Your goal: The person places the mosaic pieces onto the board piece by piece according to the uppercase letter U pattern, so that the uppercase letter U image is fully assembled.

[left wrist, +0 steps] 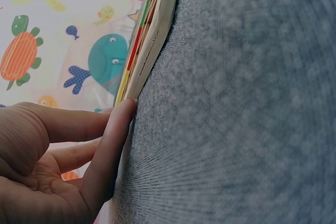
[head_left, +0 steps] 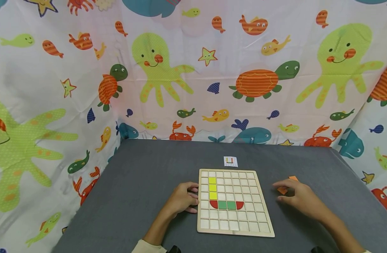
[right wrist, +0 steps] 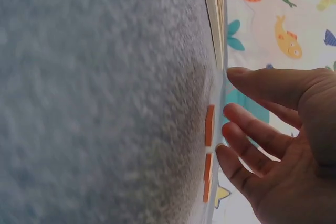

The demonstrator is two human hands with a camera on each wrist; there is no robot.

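Note:
A wooden grid board (head_left: 236,232) lies on the table, its shallow squares partly filled. A column of yellow tiles (head_left: 213,187) runs down to a row where two green tiles (head_left: 227,205) sit between two red rounded pieces (head_left: 240,205). My left hand (head_left: 182,198) rests its fingertips against the board's left edge; the left wrist view shows those fingers (left wrist: 118,135) touching the rim. To the right of the board, my right hand (head_left: 299,196) hovers with fingers apart around orange tiles (head_left: 282,190), partly hidden by it. In the right wrist view, orange tiles (right wrist: 209,125) lie just beyond the fingertips.
A small printed card (head_left: 230,161) with a coloured U-shaped pattern on a grid lies behind the board. A dark grey cloth (head_left: 149,168) covers the table. A curtain (head_left: 193,77) printed with sea animals hangs around the back and sides.

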